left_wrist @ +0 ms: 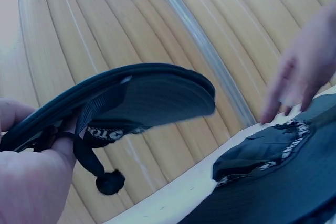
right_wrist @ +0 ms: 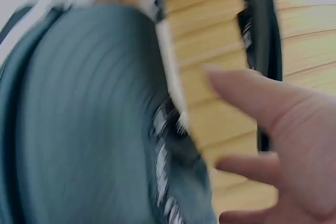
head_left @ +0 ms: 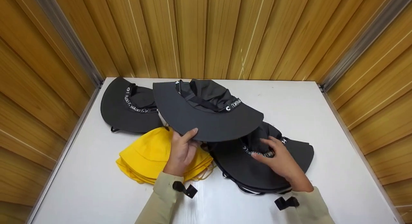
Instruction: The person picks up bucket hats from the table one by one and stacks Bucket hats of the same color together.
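My left hand pinches the front brim of a dark grey sun hat, thumb on top, and holds it raised over the table. In the left wrist view a black strap with a round toggle dangles from under that brim. My right hand hovers over a stack of dark hats at the right, fingers spread and nothing between them. White lettering runs round the band of the upper hat. The right wrist view, blurred, shows the thumb apart from the stack's brim.
A pile of yellow bucket hats lies left of centre, partly behind my left forearm. Another dark hat sits at the back left, overlapped by the raised one. The white table is bounded by wood-look panels on three sides.
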`<move>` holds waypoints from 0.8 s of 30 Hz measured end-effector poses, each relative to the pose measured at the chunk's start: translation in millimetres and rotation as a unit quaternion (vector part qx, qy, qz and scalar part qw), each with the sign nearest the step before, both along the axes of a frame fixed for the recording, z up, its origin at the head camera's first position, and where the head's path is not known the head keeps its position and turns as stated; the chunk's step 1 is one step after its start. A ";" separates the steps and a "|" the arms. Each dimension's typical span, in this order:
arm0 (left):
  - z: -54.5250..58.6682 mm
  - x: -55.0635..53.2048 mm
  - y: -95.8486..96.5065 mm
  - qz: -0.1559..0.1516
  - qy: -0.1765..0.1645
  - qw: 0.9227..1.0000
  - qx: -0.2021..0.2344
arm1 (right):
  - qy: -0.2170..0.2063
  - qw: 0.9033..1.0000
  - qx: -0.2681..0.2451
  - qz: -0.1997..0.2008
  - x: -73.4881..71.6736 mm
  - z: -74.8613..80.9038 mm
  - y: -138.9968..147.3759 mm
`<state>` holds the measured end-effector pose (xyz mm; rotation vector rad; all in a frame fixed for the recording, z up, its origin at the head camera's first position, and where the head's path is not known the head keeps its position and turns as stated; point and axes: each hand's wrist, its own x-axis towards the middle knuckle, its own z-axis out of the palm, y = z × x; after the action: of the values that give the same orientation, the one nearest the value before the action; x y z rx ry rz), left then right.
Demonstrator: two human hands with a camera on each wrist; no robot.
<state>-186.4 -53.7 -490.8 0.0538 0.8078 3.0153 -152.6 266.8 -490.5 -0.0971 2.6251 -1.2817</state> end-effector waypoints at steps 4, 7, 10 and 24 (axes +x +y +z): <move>-4.8 15.5 17.9 -0.003 0.000 1.000 0.005 | -0.083 0.928 -0.361 -0.043 -1.1 8.2 -16.5; -9.8 25.3 31.3 -0.024 -0.001 1.000 -0.008 | -0.133 0.801 -0.575 -0.098 -4.7 12.0 -26.3; -14.9 32.0 41.0 -0.053 -0.001 0.998 -0.029 | -0.134 0.716 -0.670 -0.142 -10.0 15.2 -30.1; 1.9 3.2 18.1 -0.005 0.011 0.995 -0.103 | -0.023 0.718 -0.687 -0.113 -16.4 32.0 2.8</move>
<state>-183.2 -35.6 -488.9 0.0863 1.1109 2.9080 -169.0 269.5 -458.6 0.0366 1.0583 -2.9007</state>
